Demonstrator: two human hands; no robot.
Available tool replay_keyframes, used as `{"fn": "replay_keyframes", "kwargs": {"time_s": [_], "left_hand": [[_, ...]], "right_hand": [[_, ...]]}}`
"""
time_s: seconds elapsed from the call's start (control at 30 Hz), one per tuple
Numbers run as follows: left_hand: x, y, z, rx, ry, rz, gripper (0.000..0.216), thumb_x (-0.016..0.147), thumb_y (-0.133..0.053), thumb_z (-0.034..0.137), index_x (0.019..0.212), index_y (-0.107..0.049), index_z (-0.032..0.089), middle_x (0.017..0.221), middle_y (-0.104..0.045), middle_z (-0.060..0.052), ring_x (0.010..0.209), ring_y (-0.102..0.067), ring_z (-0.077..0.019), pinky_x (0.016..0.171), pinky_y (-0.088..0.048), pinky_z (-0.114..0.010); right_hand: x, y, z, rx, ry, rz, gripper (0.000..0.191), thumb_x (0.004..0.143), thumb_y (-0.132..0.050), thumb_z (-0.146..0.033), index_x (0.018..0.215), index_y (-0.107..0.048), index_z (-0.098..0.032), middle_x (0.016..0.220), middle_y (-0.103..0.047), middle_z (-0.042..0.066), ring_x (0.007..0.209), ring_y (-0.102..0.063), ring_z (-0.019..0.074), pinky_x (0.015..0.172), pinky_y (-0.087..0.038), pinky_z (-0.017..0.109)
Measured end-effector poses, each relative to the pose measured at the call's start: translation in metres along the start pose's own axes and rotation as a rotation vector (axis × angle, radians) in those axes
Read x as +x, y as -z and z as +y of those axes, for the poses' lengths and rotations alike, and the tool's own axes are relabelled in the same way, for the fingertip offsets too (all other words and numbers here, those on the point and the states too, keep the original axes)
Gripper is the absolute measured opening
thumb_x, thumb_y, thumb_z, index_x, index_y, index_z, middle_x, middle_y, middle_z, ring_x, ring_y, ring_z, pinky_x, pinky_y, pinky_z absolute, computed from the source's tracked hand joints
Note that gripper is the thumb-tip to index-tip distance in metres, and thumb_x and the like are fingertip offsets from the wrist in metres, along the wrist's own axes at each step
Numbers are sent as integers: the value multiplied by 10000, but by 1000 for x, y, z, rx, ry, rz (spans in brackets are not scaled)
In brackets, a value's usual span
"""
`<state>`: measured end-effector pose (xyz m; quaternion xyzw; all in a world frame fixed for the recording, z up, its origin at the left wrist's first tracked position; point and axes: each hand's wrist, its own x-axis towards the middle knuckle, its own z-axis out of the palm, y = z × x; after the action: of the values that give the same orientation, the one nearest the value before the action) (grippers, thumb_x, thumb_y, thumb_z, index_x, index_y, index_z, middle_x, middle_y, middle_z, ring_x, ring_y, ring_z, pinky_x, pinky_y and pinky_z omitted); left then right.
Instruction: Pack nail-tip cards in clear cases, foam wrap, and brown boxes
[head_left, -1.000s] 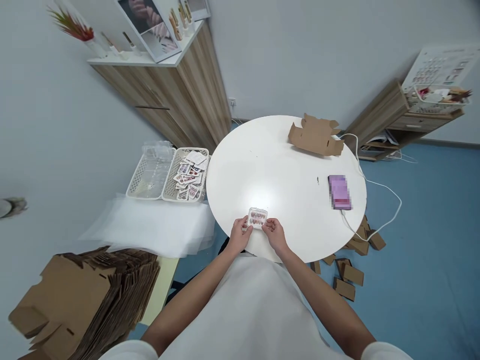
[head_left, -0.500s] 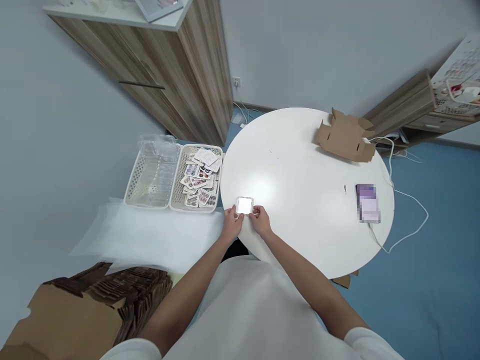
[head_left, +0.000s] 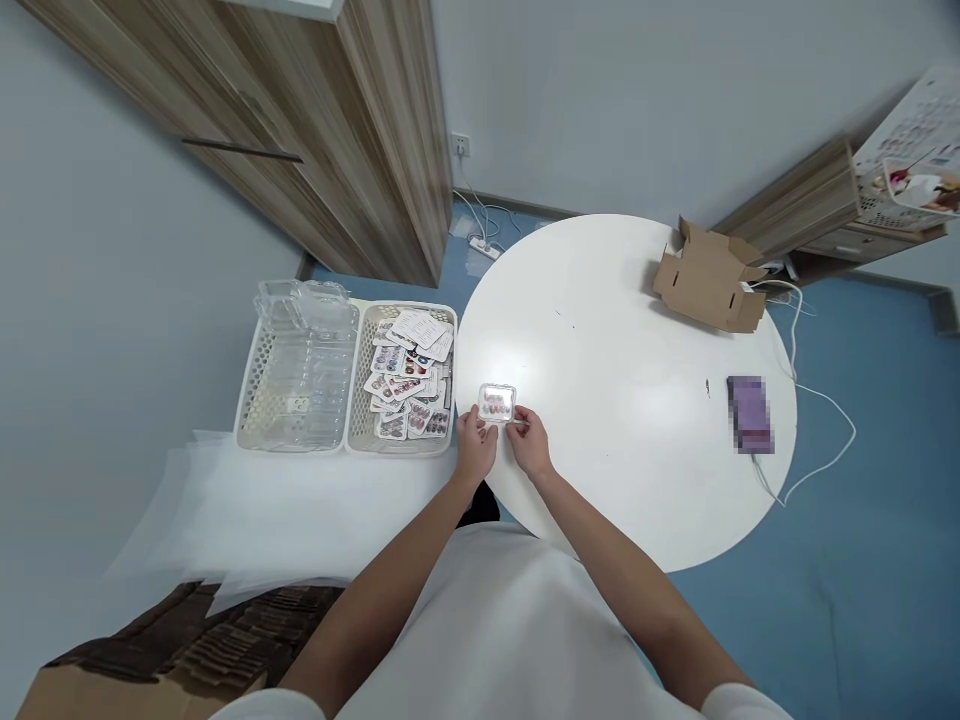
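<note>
A small clear plastic case [head_left: 496,402] with pink and dark nail pieces inside is held just above the near left edge of the round white table [head_left: 622,400]. My left hand [head_left: 475,443] pinches its left side and my right hand [head_left: 529,441] pinches its right side, fingers closed on it. Left of the table stands a white basket [head_left: 358,418] filled with several nail cards [head_left: 409,375], and beside it a second white basket [head_left: 259,385] holding clear plastic cases.
A folded cardboard box [head_left: 709,276] lies at the table's far right, a purple phone [head_left: 748,413] with a white cable near the right edge. White foam sheets [head_left: 285,500] cover the side table; flat cardboard blanks [head_left: 187,650] are stacked at lower left. A wooden cabinet [head_left: 315,120] stands behind.
The view has swung left and down. Both hands stayed closed on the small case; it showed white glare half a second ago and now shows its nail pieces again.
</note>
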<state>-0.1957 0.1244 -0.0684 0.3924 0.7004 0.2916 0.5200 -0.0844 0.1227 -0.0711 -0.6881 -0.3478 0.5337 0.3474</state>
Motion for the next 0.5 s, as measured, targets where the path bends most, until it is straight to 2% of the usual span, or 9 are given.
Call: {"fn": "replay_keyframes", "kwargs": {"time_s": [0.2,0.5], "left_hand": [[11,-1,0,-68,-53,-19,520,762,-503,242,1254,-336,215,1210,-300,-103,1070,-450,-192,917,-403,-350],[10,-1,-7,-98,-104,-49,541,767,-510,267,1267,-306,239,1241,-277,-97,1134,-402,-201,973,-346,-372]], "right_hand": [[8,-7,-5,27,27,24,424,685,-516,-212,1104,-450,-207,1130,-496,76,904,-569,161,816,-479,325],[7,-14,-3,8,94,46,438,686,-527,-207,1116,-444,-210,1152,-458,82,1004,-520,170,864,-461,328]]}}
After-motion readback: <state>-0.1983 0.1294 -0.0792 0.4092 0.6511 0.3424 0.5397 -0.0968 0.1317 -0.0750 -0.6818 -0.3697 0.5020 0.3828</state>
